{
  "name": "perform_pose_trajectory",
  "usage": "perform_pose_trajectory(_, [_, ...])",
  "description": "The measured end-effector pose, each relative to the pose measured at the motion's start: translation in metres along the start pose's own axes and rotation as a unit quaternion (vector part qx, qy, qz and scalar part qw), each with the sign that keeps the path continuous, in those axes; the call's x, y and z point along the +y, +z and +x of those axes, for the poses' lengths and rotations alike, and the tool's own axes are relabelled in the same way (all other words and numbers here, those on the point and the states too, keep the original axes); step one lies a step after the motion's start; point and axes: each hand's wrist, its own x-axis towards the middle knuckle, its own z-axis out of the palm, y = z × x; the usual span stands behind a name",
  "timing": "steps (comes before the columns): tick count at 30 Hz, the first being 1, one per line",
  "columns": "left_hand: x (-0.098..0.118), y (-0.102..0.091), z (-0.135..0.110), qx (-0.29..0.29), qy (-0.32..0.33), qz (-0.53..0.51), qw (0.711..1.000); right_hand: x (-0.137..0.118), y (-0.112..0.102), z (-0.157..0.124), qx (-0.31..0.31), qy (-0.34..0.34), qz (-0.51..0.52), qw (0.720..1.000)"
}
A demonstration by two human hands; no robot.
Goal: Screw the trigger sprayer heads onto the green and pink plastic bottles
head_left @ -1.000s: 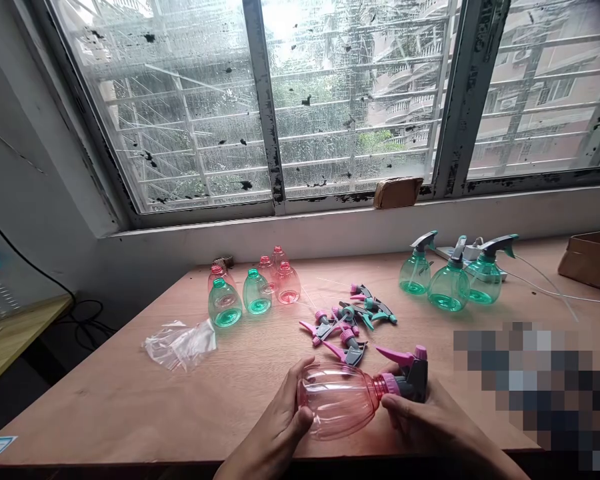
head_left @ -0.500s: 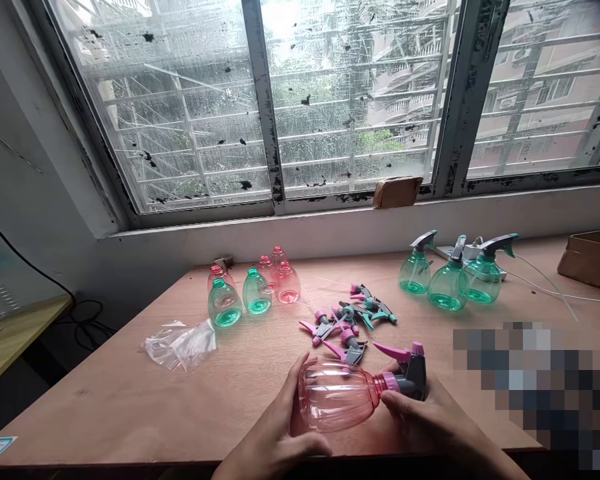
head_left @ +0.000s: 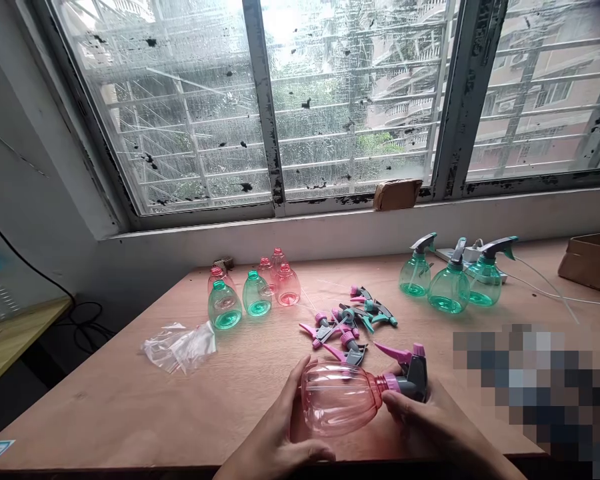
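A clear pink spray bottle [head_left: 337, 400] lies sideways between my hands above the front of the table, its neck to the right. My left hand [head_left: 283, 423] is wrapped round the base end, thumb below. My right hand [head_left: 430, 417] grips the collar of the grey and pink spray head [head_left: 416, 379], which sits on the bottle's neck with its pink trigger pointing up and left. Just behind the bottle lies a pile of loose spray heads [head_left: 350, 323], pink-grey and green-grey.
Back left stand green bottles [head_left: 225, 307] and pink bottles [head_left: 287, 287] without heads. A crumpled plastic bag [head_left: 180, 347] lies left. Three green spray bottles [head_left: 447, 290] with heads stand back right, near a power strip [head_left: 445, 254] and a cardboard box [head_left: 590, 260]. A pixelated patch covers the right front.
The view has shifted very slightly. Both hands keep their hold on the spray bottle and its head, with hardly any visible movement.
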Motion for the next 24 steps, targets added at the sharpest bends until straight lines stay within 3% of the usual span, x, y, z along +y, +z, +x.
perform_pose_trajectory(7, [0.0074,-0.0032,-0.0003,0.013,-0.014,-0.026,0.999,0.0021,-0.0015,-0.0004,-0.016,0.003,0.002,1.000])
perform_pose_trajectory(16, [0.0038,-0.0005,-0.0003,0.015,-0.023,0.032,0.999,0.0068,-0.0006,0.0014,0.012,-0.006,0.018,1.000])
perform_pose_trajectory(24, [0.0065,-0.0051,0.0002,0.006,-0.032,-0.019,0.999,0.0045,0.0011,0.0011,0.023,-0.008,0.003,1.000])
